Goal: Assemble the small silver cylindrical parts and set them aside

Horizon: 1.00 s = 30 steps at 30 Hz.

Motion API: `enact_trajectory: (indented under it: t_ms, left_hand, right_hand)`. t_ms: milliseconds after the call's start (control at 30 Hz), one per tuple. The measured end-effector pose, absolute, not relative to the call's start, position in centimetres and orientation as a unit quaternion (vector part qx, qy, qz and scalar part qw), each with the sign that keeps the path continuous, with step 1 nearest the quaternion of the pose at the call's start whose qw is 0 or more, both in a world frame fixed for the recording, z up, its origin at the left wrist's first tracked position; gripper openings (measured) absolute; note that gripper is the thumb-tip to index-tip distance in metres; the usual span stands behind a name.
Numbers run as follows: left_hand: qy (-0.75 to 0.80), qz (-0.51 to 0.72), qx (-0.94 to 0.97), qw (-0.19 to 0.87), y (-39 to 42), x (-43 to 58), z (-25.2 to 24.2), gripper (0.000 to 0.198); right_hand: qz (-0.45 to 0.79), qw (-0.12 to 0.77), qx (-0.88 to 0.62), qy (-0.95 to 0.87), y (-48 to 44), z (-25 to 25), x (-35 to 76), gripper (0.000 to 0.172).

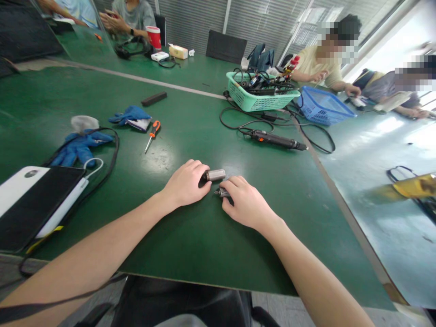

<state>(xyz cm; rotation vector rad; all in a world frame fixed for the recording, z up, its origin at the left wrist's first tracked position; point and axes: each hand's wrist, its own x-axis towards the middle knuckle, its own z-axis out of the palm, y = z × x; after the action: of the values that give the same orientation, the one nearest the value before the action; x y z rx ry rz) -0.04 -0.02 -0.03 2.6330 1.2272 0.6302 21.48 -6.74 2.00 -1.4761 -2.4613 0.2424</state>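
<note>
Silver cylinder (217, 175) is at the left hand (187, 184), over the near-middle part of the green table (200, 254); can't tell if it's resting on the surface or lifted a bit. Left thumb and fingers are closed round its dark end, bare silver end sticking out to the right. Right hand (247, 204) is pinching a small dark metal piece (224, 192), narrow tip pointing left; its back end is hidden by the fingers. Key relation: both long axes run roughly left-right across the wearer's front, close to parallel, but not in line. Cylinder sits on the far side, dark piece just nearer the wearer, narrow gap between. Ends overlap sideways: the tip points in under the cylinder as viewed, toward the left thumb. Left hand is the nearer one to the cylinder, since it's gripping it; right fingertips are just beside its free end, look apart from it. Any lining-up would, my read, need a small fore-aft shift plus some sideways spread. Orange-handled screwdriver (154, 131) lies beyond the left hand, black power screwdriver (274, 140) beyond the right, both well apart from the hands.
</note>
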Motion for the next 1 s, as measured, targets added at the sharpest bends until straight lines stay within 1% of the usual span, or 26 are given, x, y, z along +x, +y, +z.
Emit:
enact_trajectory:
  t_ms: [133,233,400,533,700,800,1000]
  left_hand:
    - [0.411,0.216,0.881,0.089,0.0,-0.1,-0.1,0.03]
    - [0.403,0.234,0.88,0.091,-0.1,0.0,0.0,0.029]
    - [0.371,0.269,0.885,0.078,-0.5,0.1,0.6,0.018]
    - [0.325,0.268,0.904,0.073,-1.0,0.1,0.8,0.012]
    - [0.274,0.232,0.929,0.089,-1.4,0.0,0.8,0.012]
    - [0.282,0.196,0.934,0.103,-1.6,-0.1,0.8,0.015]
    - [0.308,0.132,0.938,0.09,-1.7,0.0,0.9,0.017]
  right_hand:
    - [0.082,0.136,-0.506,-0.848,-6.8,1.9,21.4,0.025]
    - [0.08,0.135,-0.507,-0.848,-6.9,1.8,21.4,0.026]
    - [0.079,0.133,-0.505,-0.849,-6.7,1.9,21.4,0.022]
    - [0.083,0.133,-0.505,-0.849,-6.6,1.8,21.4,0.016]
    - [0.093,0.139,-0.501,-0.849,-6.5,1.7,21.4,0.018]
    - [0.096,0.137,-0.5,-0.85,-6.4,1.6,21.4,0.017]
    - [0.089,0.139,-0.5,-0.85,-6.5,1.3,21.5,0.011]
